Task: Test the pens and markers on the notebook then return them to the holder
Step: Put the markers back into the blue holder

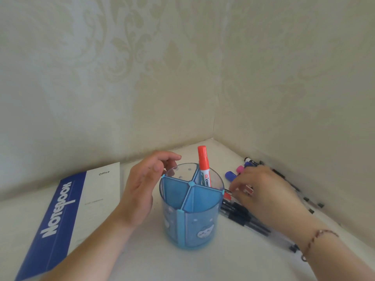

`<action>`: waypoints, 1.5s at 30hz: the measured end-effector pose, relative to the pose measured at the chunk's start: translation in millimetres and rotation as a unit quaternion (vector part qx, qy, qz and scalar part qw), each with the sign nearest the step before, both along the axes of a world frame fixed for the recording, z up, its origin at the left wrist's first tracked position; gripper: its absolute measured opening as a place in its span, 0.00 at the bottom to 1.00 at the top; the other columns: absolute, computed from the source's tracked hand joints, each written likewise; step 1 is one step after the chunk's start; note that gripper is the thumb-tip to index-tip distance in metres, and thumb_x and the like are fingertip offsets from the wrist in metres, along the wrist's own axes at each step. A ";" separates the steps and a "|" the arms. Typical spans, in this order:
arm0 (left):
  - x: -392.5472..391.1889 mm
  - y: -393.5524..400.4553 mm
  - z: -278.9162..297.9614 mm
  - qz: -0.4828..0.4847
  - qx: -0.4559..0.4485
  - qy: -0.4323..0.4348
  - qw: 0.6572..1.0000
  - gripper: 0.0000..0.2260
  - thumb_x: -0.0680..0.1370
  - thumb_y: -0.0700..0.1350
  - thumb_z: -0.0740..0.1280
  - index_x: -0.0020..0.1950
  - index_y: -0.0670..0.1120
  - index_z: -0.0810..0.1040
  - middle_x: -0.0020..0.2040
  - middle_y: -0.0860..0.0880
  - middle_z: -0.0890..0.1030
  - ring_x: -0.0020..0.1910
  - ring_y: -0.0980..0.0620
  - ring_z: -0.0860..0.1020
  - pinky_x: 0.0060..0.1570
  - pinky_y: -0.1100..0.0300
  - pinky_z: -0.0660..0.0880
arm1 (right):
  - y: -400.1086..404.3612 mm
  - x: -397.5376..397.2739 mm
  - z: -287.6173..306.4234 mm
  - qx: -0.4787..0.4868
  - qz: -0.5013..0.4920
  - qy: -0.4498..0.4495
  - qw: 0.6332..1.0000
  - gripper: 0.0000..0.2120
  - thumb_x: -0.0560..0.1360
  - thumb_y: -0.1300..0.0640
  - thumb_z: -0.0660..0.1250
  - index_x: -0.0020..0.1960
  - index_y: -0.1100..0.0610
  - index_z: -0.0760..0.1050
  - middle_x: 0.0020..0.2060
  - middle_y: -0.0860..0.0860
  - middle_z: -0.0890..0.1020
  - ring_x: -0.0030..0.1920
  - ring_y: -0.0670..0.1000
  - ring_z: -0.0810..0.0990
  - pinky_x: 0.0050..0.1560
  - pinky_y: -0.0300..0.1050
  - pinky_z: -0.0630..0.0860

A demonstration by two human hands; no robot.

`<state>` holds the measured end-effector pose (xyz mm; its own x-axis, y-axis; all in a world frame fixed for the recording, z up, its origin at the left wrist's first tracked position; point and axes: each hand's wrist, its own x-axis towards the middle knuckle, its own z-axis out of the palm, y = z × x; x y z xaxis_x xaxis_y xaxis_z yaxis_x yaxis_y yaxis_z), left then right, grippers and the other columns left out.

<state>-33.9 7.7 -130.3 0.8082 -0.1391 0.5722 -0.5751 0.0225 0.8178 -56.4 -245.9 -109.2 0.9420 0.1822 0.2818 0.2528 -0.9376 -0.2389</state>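
Cream damask wallpaper (142, 67) covers both walls of the corner, above a white table (213, 264). Next in size, the notebook (67, 216) lies closed on the table at left, blue spine band toward the viewer's left, cover printed "Notebook" and "Office". Centre stands the holder (191, 209), a translucent blue cylinder split by partitions into compartments; it sits upright, just right of the notebook and apart from it. Left hand (142, 189) rests beside the holder's left wall, fingers loosely curved around the far rim; firm contact cannot be confirmed. Right hand (261, 189), with a bracelet (318, 239) at the wrist, reaches down over the pens (243, 216) lying loose on the table right of the holder; its fingertips are bent toward them, but whether they pinch one cannot be told. One red marker (203, 167) stands capped end up in the holder's far right compartment. Blue and pink caps (235, 173) show beyond the right hand.
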 end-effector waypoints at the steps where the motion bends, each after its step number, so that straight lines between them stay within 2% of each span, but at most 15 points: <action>1: -0.2 -0.1 0.1 -0.002 -0.003 0.003 1.000 0.30 0.75 0.68 0.61 0.55 0.41 0.80 0.45 0.50 0.80 0.48 0.51 0.77 0.51 0.57 0.75 | 3.0 -2.4 -0.2 -0.021 0.002 0.016 1.000 0.05 0.75 0.47 0.66 0.47 0.41 0.80 0.47 0.40 0.81 0.58 0.46 0.75 0.52 0.47 0.76; 9: -1.9 -0.5 2.0 -0.012 -0.014 0.007 1.000 0.30 0.75 0.68 0.62 0.55 0.41 0.80 0.47 0.43 0.80 0.48 0.45 0.76 0.50 0.50 0.74 | 19.0 -10.0 2.7 -0.092 -0.048 0.033 0.994 0.10 0.77 0.41 0.61 0.52 0.44 0.77 0.42 0.44 0.74 0.52 0.49 0.76 0.39 0.42 0.70; 14: -2.1 0.0 2.6 -0.010 -0.019 0.013 1.000 0.29 0.74 0.68 0.63 0.55 0.42 0.81 0.48 0.43 0.81 0.49 0.44 0.76 0.49 0.50 0.74 | 21.1 -10.9 1.4 -0.106 -0.078 0.059 0.990 0.11 0.79 0.43 0.59 0.53 0.46 0.77 0.49 0.44 0.75 0.58 0.49 0.74 0.42 0.42 0.69; 16: -1.9 0.8 2.7 -0.011 -0.018 0.016 1.000 0.29 0.74 0.68 0.63 0.56 0.43 0.80 0.50 0.42 0.82 0.50 0.42 0.77 0.49 0.49 0.74 | 14.4 -6.1 -0.3 -0.055 -0.091 0.044 0.993 0.10 0.79 0.45 0.60 0.51 0.48 0.77 0.55 0.43 0.78 0.60 0.48 0.75 0.48 0.44 0.74; 18: -1.8 2.3 3.2 -0.013 -0.012 0.023 1.000 0.29 0.75 0.67 0.62 0.58 0.43 0.79 0.52 0.42 0.82 0.51 0.41 0.79 0.51 0.48 0.75 | 6.0 -2.2 4.1 0.101 -0.097 0.008 0.990 0.06 0.79 0.50 0.62 0.51 0.49 0.76 0.48 0.44 0.82 0.50 0.48 0.80 0.44 0.42 0.76; 20: -1.5 2.8 3.7 -0.020 0.006 0.035 0.999 0.31 0.75 0.68 0.61 0.61 0.43 0.77 0.55 0.43 0.83 0.53 0.41 0.80 0.53 0.48 0.75 | 2.8 -2.5 13.3 0.336 -0.063 -0.048 0.938 0.06 0.80 0.57 0.62 0.56 0.51 0.71 0.39 0.45 0.83 0.38 0.46 0.82 0.33 0.32 0.73; 22: -1.7 1.1 3.7 -0.032 0.025 0.046 0.998 0.33 0.74 0.69 0.60 0.64 0.43 0.76 0.58 0.43 0.82 0.56 0.42 0.80 0.55 0.50 0.74 | 3.4 -10.7 24.9 0.538 0.008 -0.129 0.833 0.14 0.81 0.65 0.58 0.63 0.50 0.63 0.38 0.51 0.84 0.29 0.48 0.80 0.29 0.34 0.73; 25: -2.5 -0.7 2.8 -0.044 0.035 0.052 0.997 0.34 0.74 0.69 0.61 0.65 0.42 0.75 0.59 0.43 0.82 0.57 0.43 0.79 0.58 0.53 0.74 | 5.3 -23.4 35.9 0.618 0.120 -0.247 0.736 0.15 0.82 0.65 0.55 0.66 0.54 0.57 0.41 0.54 0.84 0.33 0.54 0.78 0.32 0.43 0.75; 28: -3.8 -1.6 2.6 -0.047 0.039 0.053 0.997 0.33 0.74 0.69 0.61 0.64 0.42 0.75 0.58 0.43 0.82 0.57 0.43 0.80 0.58 0.52 0.74 | 8.6 -28.5 35.2 0.640 0.187 -0.257 0.700 0.16 0.81 0.59 0.57 0.65 0.56 0.55 0.44 0.53 0.84 0.36 0.55 0.79 0.38 0.44 0.77; 33: -5.0 -3.0 2.8 -0.048 0.056 0.039 0.996 0.31 0.75 0.69 0.60 0.63 0.45 0.76 0.56 0.44 0.83 0.58 0.43 0.79 0.55 0.38 0.71 | 22.3 -32.1 23.2 0.562 0.261 -0.206 0.757 0.12 0.79 0.55 0.64 0.60 0.50 0.65 0.48 0.56 0.84 0.39 0.58 0.82 0.38 0.47 0.78; 36: -4.8 -2.2 3.1 -0.044 0.054 0.032 0.997 0.31 0.75 0.69 0.59 0.62 0.44 0.77 0.55 0.44 0.83 0.57 0.43 0.80 0.55 0.39 0.71 | 14.6 -31.1 25.4 0.504 0.248 -0.230 0.795 0.11 0.78 0.55 0.64 0.60 0.53 0.71 0.54 0.58 0.81 0.42 0.58 0.80 0.38 0.43 0.76; 38: -2.8 -1.1 1.9 -0.035 0.041 0.027 0.998 0.32 0.76 0.68 0.59 0.62 0.42 0.77 0.53 0.43 0.83 0.56 0.43 0.80 0.56 0.44 0.72 | 1.4 -27.2 30.5 0.505 0.162 -0.247 0.811 0.11 0.78 0.58 0.63 0.59 0.53 0.73 0.52 0.57 0.81 0.41 0.59 0.79 0.37 0.42 0.75; 40: 0.0 -0.4 0.4 -0.022 0.027 0.022 0.999 0.32 0.76 0.68 0.58 0.61 0.41 0.78 0.49 0.44 0.82 0.54 0.44 0.79 0.55 0.47 0.72 | -16.7 -19.2 32.3 0.444 0.019 -0.242 0.863 0.09 0.78 0.59 0.65 0.55 0.48 0.77 0.47 0.49 0.83 0.39 0.54 0.79 0.32 0.43 0.75; 43: 2.4 -0.7 0.0 -0.012 0.006 0.023 1.000 0.32 0.76 0.68 0.58 0.59 0.42 0.79 0.46 0.46 0.79 0.48 0.48 0.76 0.50 0.52 0.72 | -43.2 -2.5 21.1 0.287 -0.131 -0.094 0.944 0.13 0.77 0.60 0.66 0.44 0.40 0.78 0.38 0.47 0.82 0.29 0.53 0.75 0.28 0.49 0.77; 45: 2.3 -1.4 -0.7 -0.011 0.000 0.028 1.000 0.31 0.75 0.69 0.57 0.59 0.45 0.80 0.48 0.45 0.80 0.49 0.47 0.77 0.50 0.53 0.74 | -53.4 7.0 9.8 0.176 -0.173 0.009 0.969 0.14 0.77 0.60 0.65 0.45 0.40 0.79 0.43 0.48 0.84 0.33 0.51 0.78 0.35 0.45 0.76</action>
